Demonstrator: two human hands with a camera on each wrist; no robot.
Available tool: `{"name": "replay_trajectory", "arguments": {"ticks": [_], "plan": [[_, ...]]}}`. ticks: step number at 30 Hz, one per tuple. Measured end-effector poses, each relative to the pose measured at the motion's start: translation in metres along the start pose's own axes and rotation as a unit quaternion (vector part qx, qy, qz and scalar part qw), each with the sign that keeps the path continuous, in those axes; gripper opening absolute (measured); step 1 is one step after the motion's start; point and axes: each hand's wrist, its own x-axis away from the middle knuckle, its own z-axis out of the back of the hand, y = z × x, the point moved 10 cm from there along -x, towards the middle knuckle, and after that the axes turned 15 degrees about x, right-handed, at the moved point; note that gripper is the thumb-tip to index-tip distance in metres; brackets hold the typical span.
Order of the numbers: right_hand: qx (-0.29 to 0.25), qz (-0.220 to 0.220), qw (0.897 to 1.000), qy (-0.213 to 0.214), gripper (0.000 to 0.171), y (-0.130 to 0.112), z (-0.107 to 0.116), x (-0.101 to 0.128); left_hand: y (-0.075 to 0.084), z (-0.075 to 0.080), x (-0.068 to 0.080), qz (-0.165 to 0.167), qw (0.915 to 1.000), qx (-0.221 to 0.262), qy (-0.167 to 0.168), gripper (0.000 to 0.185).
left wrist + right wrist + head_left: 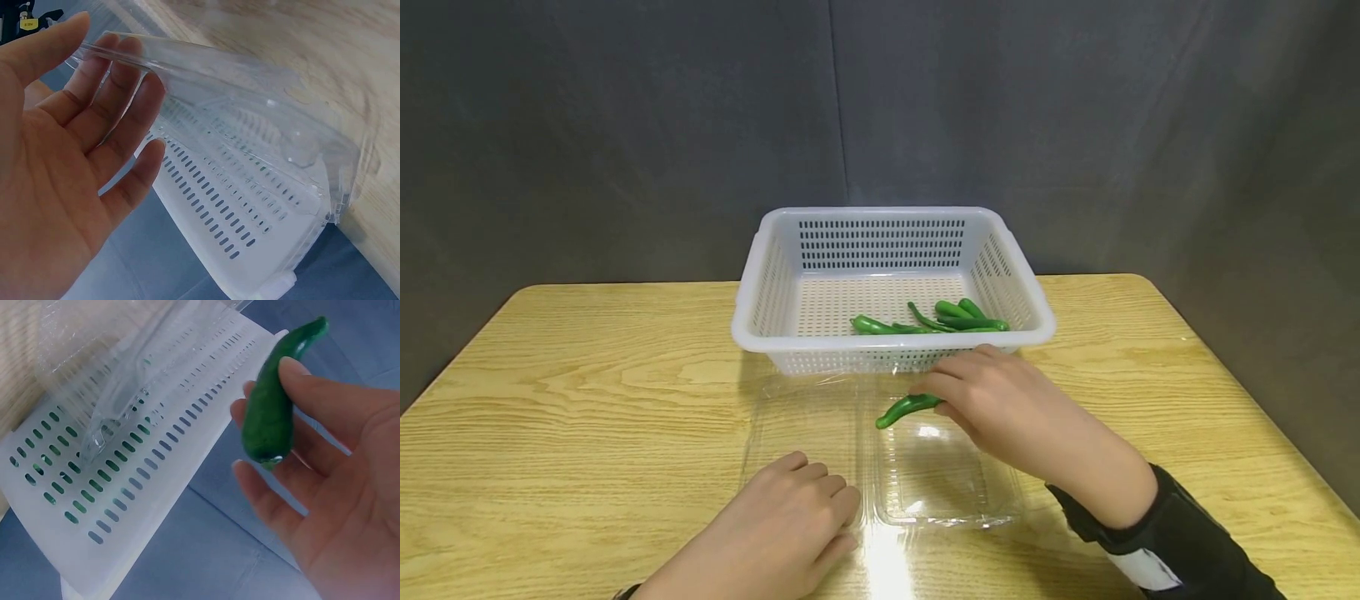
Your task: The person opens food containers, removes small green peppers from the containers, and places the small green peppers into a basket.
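Note:
My right hand (1003, 404) pinches a curved green chili pepper (906, 408) above the right half of a clear plastic clamshell box (928, 479). In the right wrist view the pepper (270, 415) lies between thumb and fingers, its narrow tip pointing up and its stem end down. The box lies opened flat on the table, its two halves side by side. My left hand (790, 525) is at the near part of the box's left half. In the left wrist view its loosely bent fingers (115, 81) meet the clear plastic edge, thumb apart.
Behind the box stands a white perforated basket (891, 342) with several green peppers (970, 321) gathered toward its near right side. The wooden table (587, 417) spreads out on both sides. A dark grey curtain (625, 142) hangs behind it.

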Motion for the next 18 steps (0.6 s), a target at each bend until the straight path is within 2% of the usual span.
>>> {"name": "replay_trajectory", "arguments": {"ticks": [6,18], "plan": [[-0.002,0.003,1.000,0.031,0.031,0.006,0.007,-0.001,0.000,0.000,0.000,0.001,1.0000,0.003,-0.002,0.025],[0.008,-0.018,0.998,0.061,0.028,0.021,0.012,0.000,0.001,0.000,0.000,-0.005,0.9999,-0.005,0.008,0.025]]}}
